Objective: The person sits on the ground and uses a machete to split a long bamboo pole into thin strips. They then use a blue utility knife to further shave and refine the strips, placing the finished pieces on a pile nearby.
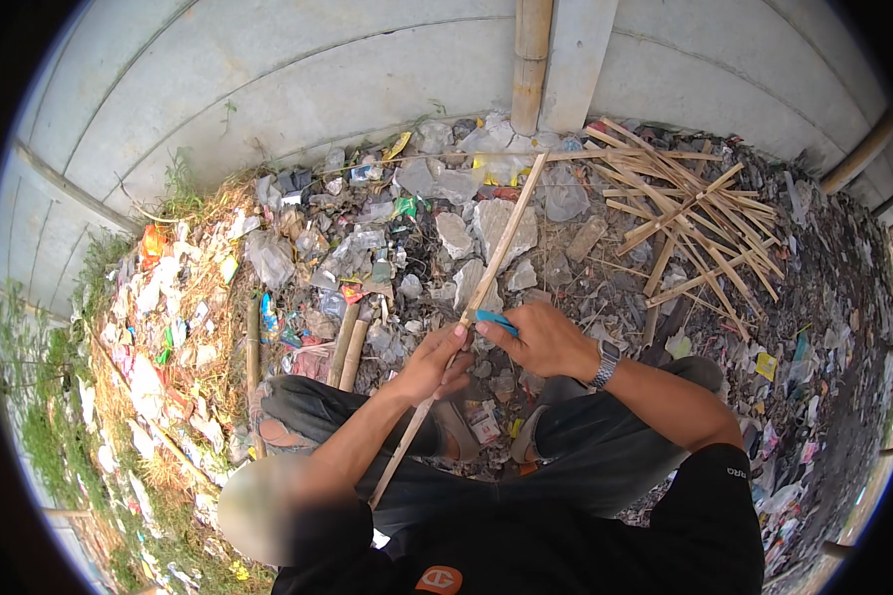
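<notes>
Front end of the light-blue, narrow hand tool (496,322) is too small to make out, and its rear part is covered by the right hand (546,339), so I cannot tell its exact kind. The right fingers are curled closely around it. The left hand (429,365) grips a long, thin, pale-tan strip of wood or bamboo (502,246); the thumb is on top, and the other fingers are partly hidden beneath. A pale, blurred round patch (256,508) at the near left covers some of the left arm (352,426), and what it is I cannot tell.

The strip is straight and narrow, slanting from near left to far right in front of the seated person. Its near end lies over the dark-grey trousers (575,451), and its far end passes above broken, grey concrete pieces (506,233). The tool is just beside the left thumb, at the strip; whether they touch is not clear. At the far right, similar tan strips lie crossed in a loose pile (680,213).
</notes>
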